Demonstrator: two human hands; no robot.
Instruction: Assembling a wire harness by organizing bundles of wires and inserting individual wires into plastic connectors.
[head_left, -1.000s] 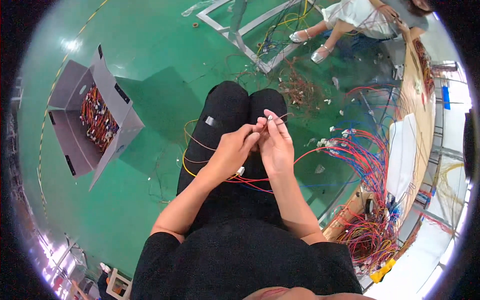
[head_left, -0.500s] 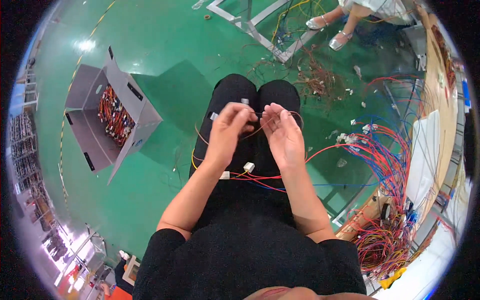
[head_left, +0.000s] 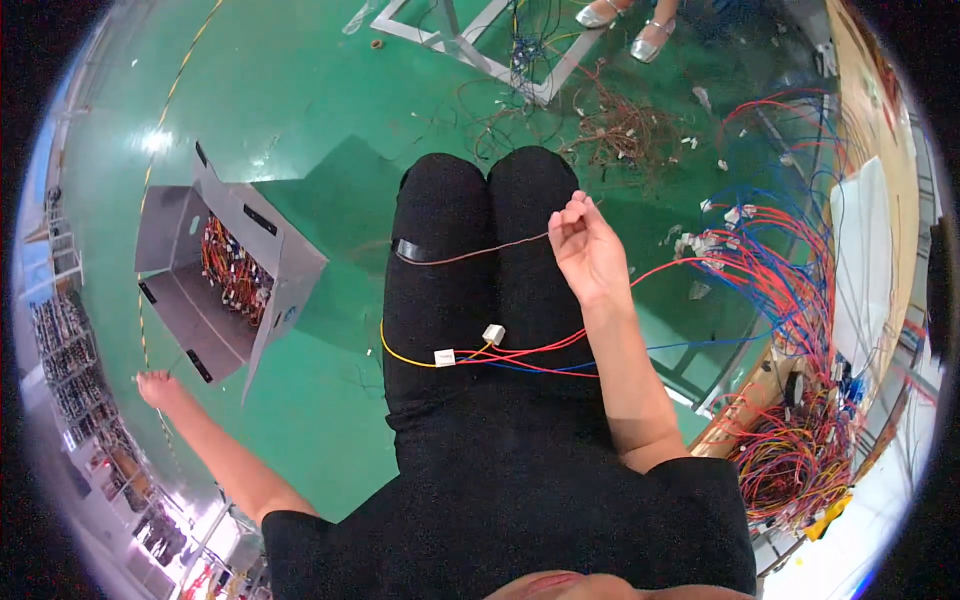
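Observation:
My right hand (head_left: 588,255) is raised above my right thigh, its fingertips pinched together on a thin brown wire (head_left: 480,257). From there the wire runs left across both thighs to a shiny grey strip (head_left: 408,250) on my left thigh. My left hand (head_left: 156,388) is stretched far out to the left, beyond the box, with its fingers closed; a thin line shows by the fingertips, too small to name. Across my lap lie red, blue and yellow wires (head_left: 530,358) with a white connector (head_left: 494,334) and a white tag-like piece (head_left: 444,358).
An open grey box (head_left: 285,290) with bundled wires stands on the green floor at left. Red and blue wires (head_left: 770,270) hang from a wooden bench (head_left: 885,130) at right. Brown wire scraps (head_left: 625,130) lie ahead, near a metal frame (head_left: 480,60) and another person's feet (head_left: 648,45).
My left hand has gone from beside the right hand, over my lap, out to the far left. The right hand stays over the thigh, fingers now pinched on the brown wire, which is stretched straighter.

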